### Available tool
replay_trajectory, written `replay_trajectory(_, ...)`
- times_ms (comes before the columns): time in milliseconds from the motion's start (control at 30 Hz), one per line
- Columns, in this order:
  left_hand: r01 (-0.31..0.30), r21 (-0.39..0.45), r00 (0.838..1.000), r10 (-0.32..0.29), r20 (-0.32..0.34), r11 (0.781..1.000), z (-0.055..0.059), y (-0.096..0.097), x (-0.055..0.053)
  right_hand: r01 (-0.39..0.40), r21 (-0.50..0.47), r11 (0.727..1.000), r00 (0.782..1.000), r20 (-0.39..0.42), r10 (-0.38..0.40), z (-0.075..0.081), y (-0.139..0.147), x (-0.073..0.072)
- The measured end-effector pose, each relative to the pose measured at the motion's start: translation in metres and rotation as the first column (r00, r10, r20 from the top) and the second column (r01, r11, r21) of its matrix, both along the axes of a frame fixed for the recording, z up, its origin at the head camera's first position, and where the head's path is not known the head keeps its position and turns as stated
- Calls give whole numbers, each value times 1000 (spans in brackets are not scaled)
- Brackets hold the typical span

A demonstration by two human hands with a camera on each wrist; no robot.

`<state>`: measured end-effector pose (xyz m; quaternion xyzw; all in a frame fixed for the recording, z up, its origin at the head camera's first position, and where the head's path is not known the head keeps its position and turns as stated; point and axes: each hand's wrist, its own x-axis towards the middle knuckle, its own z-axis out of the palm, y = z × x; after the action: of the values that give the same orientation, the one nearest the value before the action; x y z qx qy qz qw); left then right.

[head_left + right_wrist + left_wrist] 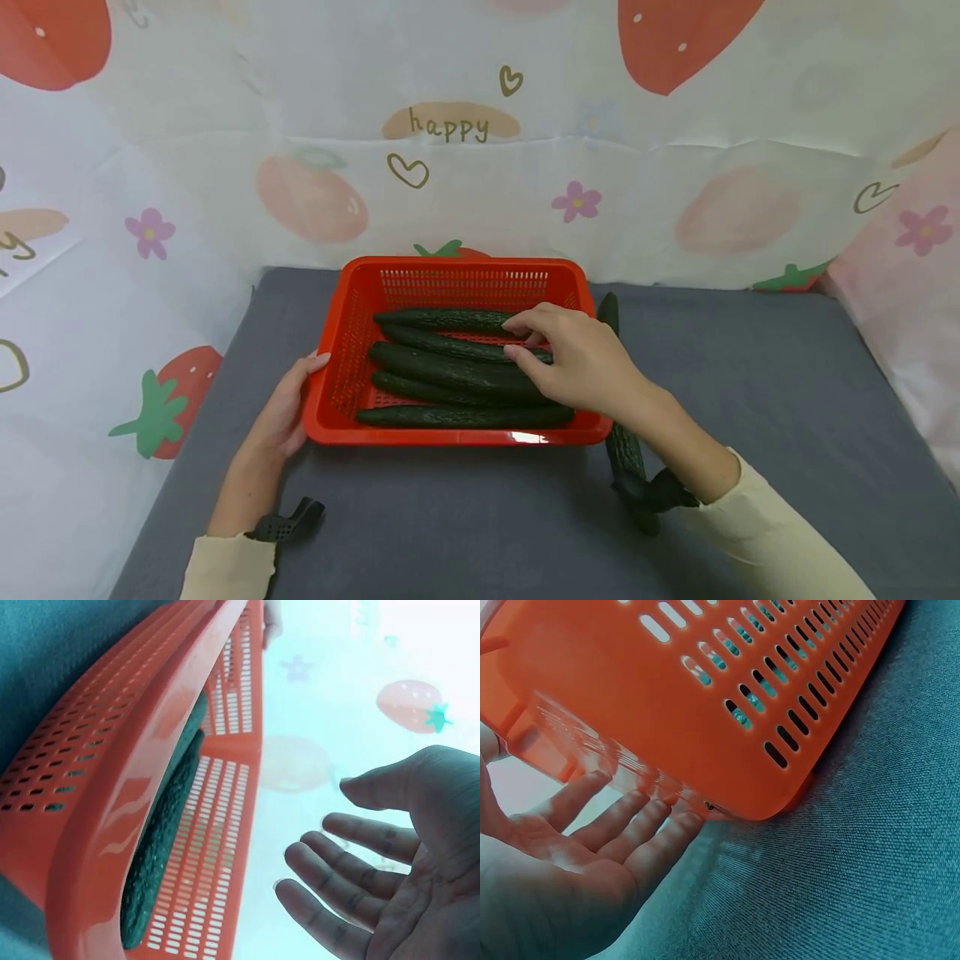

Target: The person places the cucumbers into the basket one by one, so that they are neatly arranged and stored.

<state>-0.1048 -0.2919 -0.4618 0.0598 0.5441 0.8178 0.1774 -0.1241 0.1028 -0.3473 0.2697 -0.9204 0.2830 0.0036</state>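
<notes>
A red plastic basket (457, 435) with slotted walls holds several long dark green cucumbers (450, 367), laid side by side. At its left end, my left hand (283, 408) grips the basket, thumb over the rim. The fingers (656, 836) of that hand touch the outer wall in the left wrist view. Over the basket's right half hovers my right hand (581, 358), fingers loosely bent and nothing between them. Its palm and fingers show apart from the basket in the right wrist view. Another cucumber (626, 454) lies outside along the basket's right end, partly hidden by the right forearm.
Grey cloth (450, 517) covers the table under the basket. Behind it hangs a white curtain (465, 200) printed with strawberries, flowers and hearts, which also runs down the left and right sides. A black strap (288, 523) sits on the left wrist.
</notes>
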Motion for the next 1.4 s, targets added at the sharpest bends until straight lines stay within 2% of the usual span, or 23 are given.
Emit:
replay_trajectory(233,5,20,1000,-5,-3,1000,0,0,1,27,-12,1000,1000,6,-27,0,14,-1)
replay_trajectory(467,-23,-27,1000,23,15,999,2,0,1,76,-22,997,997,33,-75,-2,26,-3)
replay_trajectory(700,-34,-36,999,35,39,999,4,1,1,130,-48,990,989,78,-126,-4,42,-5)
replay_trajectory(867,-26,-34,999,27,29,999,2,1,1,145,-65,987,986,89,-139,-7,53,-6)
replay_trajectory(1200,-40,-45,998,42,55,998,4,1,1,162,-114,980,985,74,-155,-14,72,-3)
replay_trajectory(1400,-29,-38,999,30,38,999,3,1,1,171,-128,977,983,82,-161,-21,82,1)
